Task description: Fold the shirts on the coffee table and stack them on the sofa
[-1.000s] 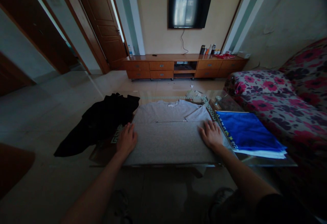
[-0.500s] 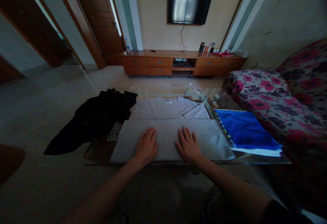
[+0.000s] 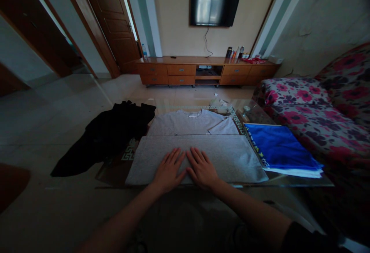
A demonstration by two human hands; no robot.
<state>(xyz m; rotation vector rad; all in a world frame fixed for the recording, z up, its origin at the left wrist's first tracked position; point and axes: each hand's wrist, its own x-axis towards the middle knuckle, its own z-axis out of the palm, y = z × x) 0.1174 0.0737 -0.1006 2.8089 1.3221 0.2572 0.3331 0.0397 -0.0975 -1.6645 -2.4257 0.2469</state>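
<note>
Flat hands (image 3: 185, 170) on soft grey shirt (image 3: 196, 145)

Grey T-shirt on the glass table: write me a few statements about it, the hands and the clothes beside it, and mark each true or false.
1. Both hands lie flat on the folded lower part of the grey T-shirt. True: the left hand and right hand press side by side near its middle.
2. The right hand grips the blue cloth. False: it lies apart, to the right of the shirt.
3. A black garment hangs off the left end of the table. True.
4. The T-shirt's collar points toward the person. False: it lies at the far edge.
5. The blue cloth lies crumpled. False: it lies flat and folded.
</note>
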